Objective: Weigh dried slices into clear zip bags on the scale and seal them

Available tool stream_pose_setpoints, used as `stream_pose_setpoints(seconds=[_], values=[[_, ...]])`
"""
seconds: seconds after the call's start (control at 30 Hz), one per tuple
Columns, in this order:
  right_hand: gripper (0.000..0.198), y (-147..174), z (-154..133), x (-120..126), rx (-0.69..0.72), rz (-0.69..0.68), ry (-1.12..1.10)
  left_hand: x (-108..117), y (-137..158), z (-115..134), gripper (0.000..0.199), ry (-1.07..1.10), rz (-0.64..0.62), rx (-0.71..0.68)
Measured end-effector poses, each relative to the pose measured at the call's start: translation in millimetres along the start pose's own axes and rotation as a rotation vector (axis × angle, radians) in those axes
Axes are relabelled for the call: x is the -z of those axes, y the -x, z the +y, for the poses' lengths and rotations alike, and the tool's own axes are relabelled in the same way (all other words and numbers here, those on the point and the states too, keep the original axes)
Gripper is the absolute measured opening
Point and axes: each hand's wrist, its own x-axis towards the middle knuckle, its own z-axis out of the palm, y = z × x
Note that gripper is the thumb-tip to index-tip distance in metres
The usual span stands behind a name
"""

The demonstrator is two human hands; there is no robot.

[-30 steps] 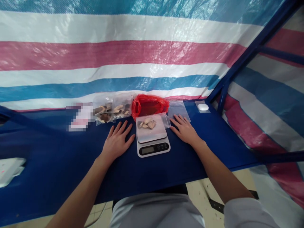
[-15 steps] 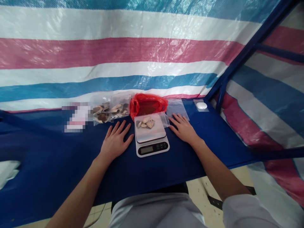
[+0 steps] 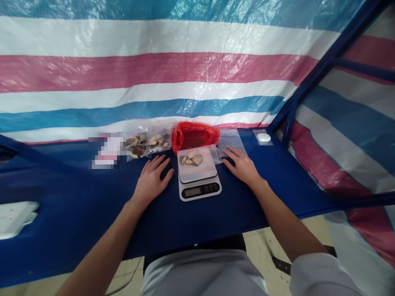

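A white digital kitchen scale (image 3: 200, 177) sits between my hands on the blue table. On its plate lies a clear plastic bag (image 3: 212, 153) holding several pale, dried-looking pieces (image 3: 193, 158). My left hand (image 3: 152, 176) rests flat to the left of the scale, fingers stretched out, holding nothing. To the right, my right hand (image 3: 240, 166) lies open, its fingertips at the edge of an empty-looking clear bag (image 3: 235, 139). Behind the scale stands an open red plastic bag (image 3: 197, 137); its contents are too dark to make out.
Clear bags of brown and pale dried pieces (image 3: 148, 142) lie at the back left, beside a blurred-out paper (image 3: 108, 150). A white round object (image 3: 263, 137) sits at the back right. A white box-like item (image 3: 17, 218) is at the left edge. Striped sheeting (image 3: 154, 70) hangs behind the table.
The view has shifted slightly, so more of the white item at the left shows. The fingers of my left hand have drawn a little closer together. Nothing on the table has visibly moved.
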Motion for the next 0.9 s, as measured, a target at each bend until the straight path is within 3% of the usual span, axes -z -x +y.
stream_pose_setpoints(seconds=[0.2,0.37,0.73,0.9], values=[[0.034,-13,-21,11,-0.182,0.159,-0.488,13,-14,17,0.046,0.187,0.088,-0.053],[0.036,-22,-40,5,-0.368,0.186,-0.918,12,-29,35,0.045,0.278,0.012,-0.138],[0.033,-24,-41,5,-0.453,0.074,-1.087,5,-37,39,0.043,0.349,-0.029,-0.196],[0.031,-27,-44,17,-0.378,0.051,-1.084,6,-50,44,0.038,0.423,0.011,-0.206]])
